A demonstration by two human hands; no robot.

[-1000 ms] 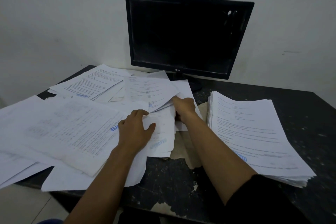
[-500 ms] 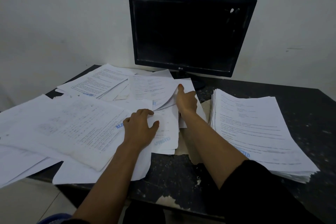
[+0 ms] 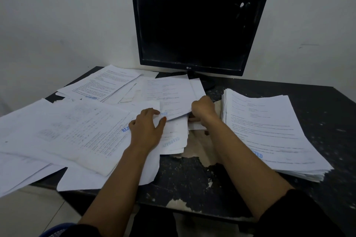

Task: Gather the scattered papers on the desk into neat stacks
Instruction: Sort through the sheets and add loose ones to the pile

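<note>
— Well, what lies at the far left?

— Loose white printed sheets (image 3: 63, 132), spread in overlapping layers across the left half of the worn black bench (image 3: 185, 175); several hang past its left and near edges. One sheet carries a blue stamp partly hidden by a hand, and a second loose heap of white printed pages (image 3: 104, 84) sits further back, near the wall.

— And the left hand?

— The left hand (image 3: 147, 131) rests palm down on the overlapping sheets near the middle, fingers spread and bent at the tips, thumb out to the right. Its grip is wide; it presses the paper flat and closes round nothing.

— What sits just right of it?

— A small white sheet stamped "APPROVED" in blue (image 3: 174, 138), touching the thumb side of that hand. Above it lies a white form with short printed lines (image 3: 169, 96), whose near edge is lifted.

— Who lifts it?

— The right hand (image 3: 203, 108), curled into a fist at that form's right edge. Its grip is narrow and appears to pinch the paper, though the fingertips are hidden.

— Further right?

— A thick, fairly even stack of white printed pages (image 3: 269, 131), lying just beside the right forearm. Behind, against the pale wall, stands a black flat monitor with a dark screen (image 3: 196, 31).
</note>
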